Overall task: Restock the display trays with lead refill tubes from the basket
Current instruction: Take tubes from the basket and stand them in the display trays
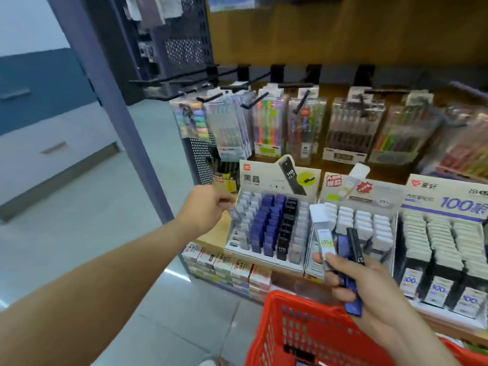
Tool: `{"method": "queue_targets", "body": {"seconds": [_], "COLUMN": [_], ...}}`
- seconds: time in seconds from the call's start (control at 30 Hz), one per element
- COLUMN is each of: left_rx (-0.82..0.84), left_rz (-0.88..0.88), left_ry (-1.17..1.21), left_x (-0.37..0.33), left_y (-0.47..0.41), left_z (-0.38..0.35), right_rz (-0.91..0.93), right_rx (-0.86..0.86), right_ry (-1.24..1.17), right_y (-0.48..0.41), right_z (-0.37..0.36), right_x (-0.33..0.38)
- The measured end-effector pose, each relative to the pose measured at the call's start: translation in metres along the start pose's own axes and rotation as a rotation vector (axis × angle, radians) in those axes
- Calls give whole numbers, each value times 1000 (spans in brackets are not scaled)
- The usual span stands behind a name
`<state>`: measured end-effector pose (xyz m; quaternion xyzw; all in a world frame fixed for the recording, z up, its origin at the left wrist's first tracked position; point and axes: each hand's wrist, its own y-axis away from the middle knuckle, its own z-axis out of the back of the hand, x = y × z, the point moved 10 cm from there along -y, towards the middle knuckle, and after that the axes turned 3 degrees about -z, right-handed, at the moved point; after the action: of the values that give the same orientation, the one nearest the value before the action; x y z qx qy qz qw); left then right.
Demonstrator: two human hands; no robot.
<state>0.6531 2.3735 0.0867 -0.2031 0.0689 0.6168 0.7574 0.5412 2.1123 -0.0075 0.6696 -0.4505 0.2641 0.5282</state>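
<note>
My left hand pinches a pale clear lead refill tube at the left edge of the left display tray, which holds rows of white, blue, black and grey tubes. My right hand grips a fan of three tubes over the red basket: a clear white-capped one, a blue one and a black one. The middle tray with white-capped tubes lies behind these tubes.
A third tray of black and white tubes stands at the right. Pen packs hang on black hooks above the trays. Small boxes are stacked below the shelf. A dark metal post stands left of the shelf, with floor beyond.
</note>
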Motion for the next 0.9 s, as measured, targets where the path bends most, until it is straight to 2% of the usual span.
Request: {"method": "queue_targets", "body": {"seconds": [0.23,0.5,0.6,0.73,0.9], "left_rx": [54,127,93,-7,-21], "left_rz": [-57,-161,-203,-111,-75], "left_ry": [42,-54,-108,15,-75], "left_x": [7,-2,-8,-4,1], "left_y": [-11,-15,-12,-12,-10], "left_z": [-24,-38,-40,-35,-35], "right_rz": [-5,14,33,49,46], "right_rx": [18,21,16,-6,-44], "right_ry": [-45,-11,-5,-53,-102], "right_y": [-5,0,2,2,5], "right_z": [-17,-17,-17,-18,-22], "right_x": [-2,0,0,-3,-5]}}
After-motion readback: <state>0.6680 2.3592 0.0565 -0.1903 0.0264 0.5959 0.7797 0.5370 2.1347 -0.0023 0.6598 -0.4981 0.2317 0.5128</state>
